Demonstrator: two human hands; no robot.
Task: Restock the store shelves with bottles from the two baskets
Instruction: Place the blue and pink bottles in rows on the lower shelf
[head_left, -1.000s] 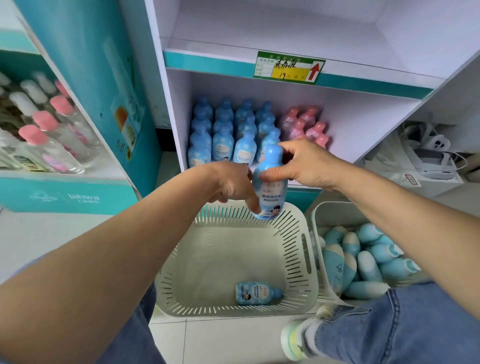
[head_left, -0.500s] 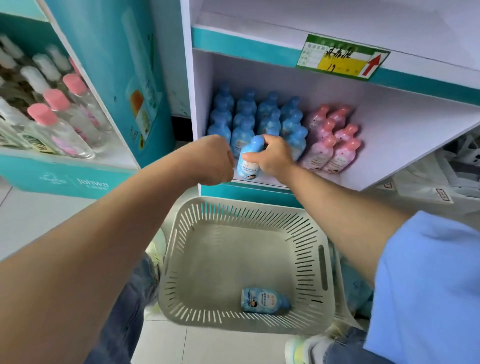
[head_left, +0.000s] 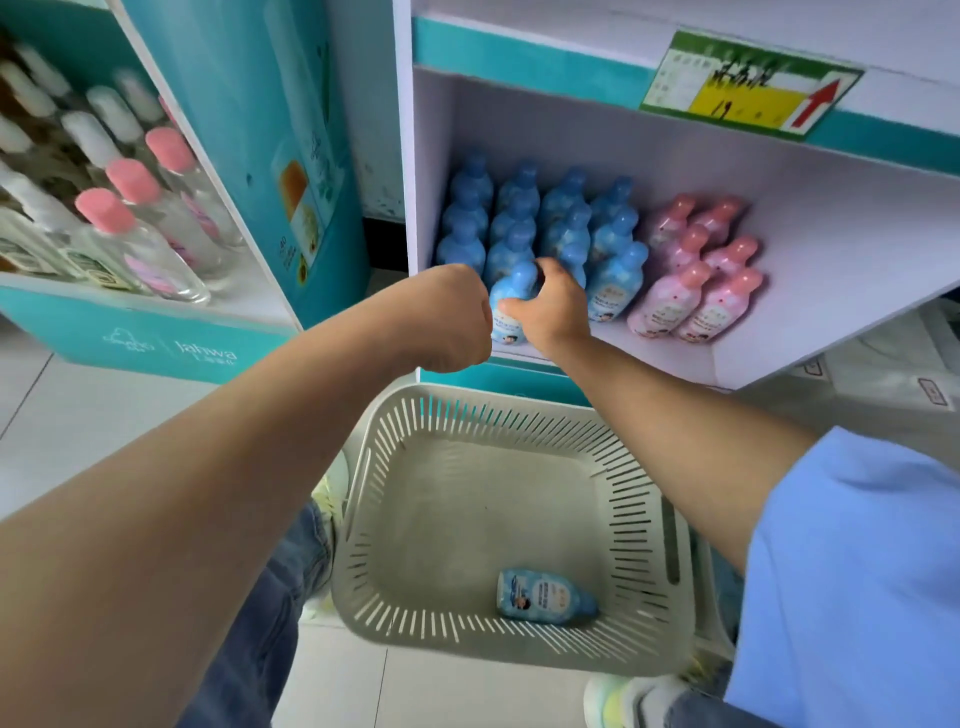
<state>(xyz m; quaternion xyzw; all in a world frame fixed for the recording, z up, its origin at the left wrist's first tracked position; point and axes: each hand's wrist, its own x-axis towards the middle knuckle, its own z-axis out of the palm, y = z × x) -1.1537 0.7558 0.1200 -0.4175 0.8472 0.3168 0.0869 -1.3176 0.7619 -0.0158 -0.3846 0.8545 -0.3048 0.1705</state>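
Note:
My right hand (head_left: 550, 306) is closed around a blue bottle (head_left: 511, 299) standing upright at the front of the lower shelf (head_left: 779, 322), in the second column of blue bottles (head_left: 561, 218). Just left of that bottle, my left hand (head_left: 447, 317) is curled into a fist with nothing visible in it. To the right of the blue rows stand pink bottles (head_left: 696, 270). Below the shelf sits a white slotted basket (head_left: 498, 415) on the floor, holding one blue bottle (head_left: 543, 595) lying on its side. The second basket is mostly hidden behind my right arm and sleeve.
A teal display (head_left: 130, 343) at the left holds clear bottles with pink and white caps (head_left: 130, 218). A green and yellow price tag (head_left: 748, 88) hangs on the upper shelf edge. My knees and shoes flank the basket on the tiled floor.
My right hand carried the blue bottle from above the basket onto the shelf front and set it upright. My left hand let go of it and closed into a fist. My view moved closer to the shelf.

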